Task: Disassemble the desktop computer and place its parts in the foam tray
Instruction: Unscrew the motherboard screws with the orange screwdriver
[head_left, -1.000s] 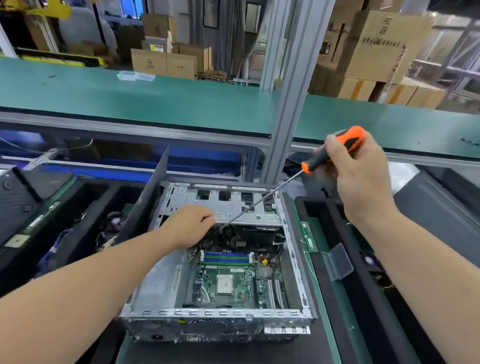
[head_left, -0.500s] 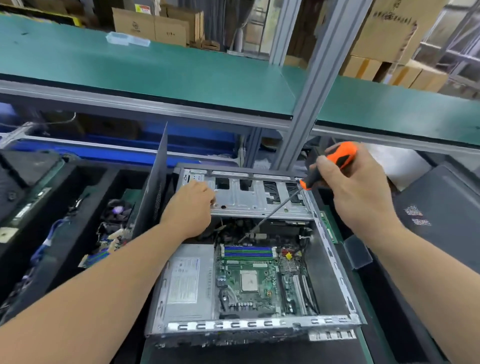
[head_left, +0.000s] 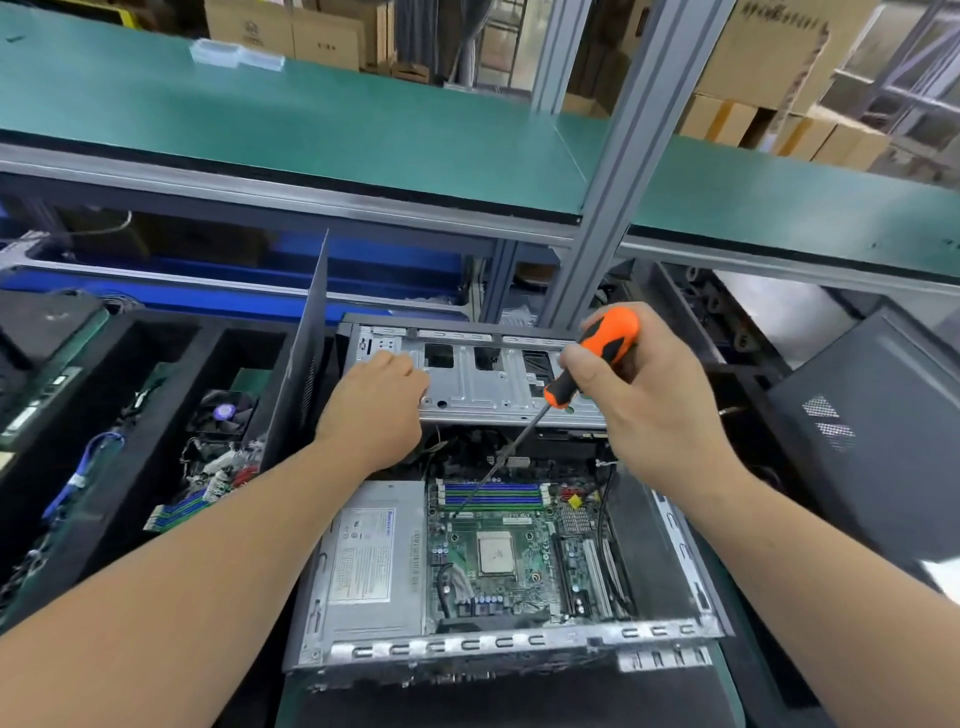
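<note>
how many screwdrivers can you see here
1: the orange-handled screwdriver gripped in the right hand, its shaft angled down into the open computer case. Others may be hidden.

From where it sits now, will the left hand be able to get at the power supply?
Probably yes: the left hand rests on the drive cage, and the power supply lies uncovered just below its forearm.

One open desktop computer (head_left: 498, 519), one screwdriver (head_left: 587, 364), two hands: left hand (head_left: 374, 410), right hand (head_left: 649, 405). One power supply (head_left: 371, 561), one motherboard (head_left: 509, 551), one foam tray (head_left: 130, 415), one upright side panel (head_left: 298, 364).
</note>
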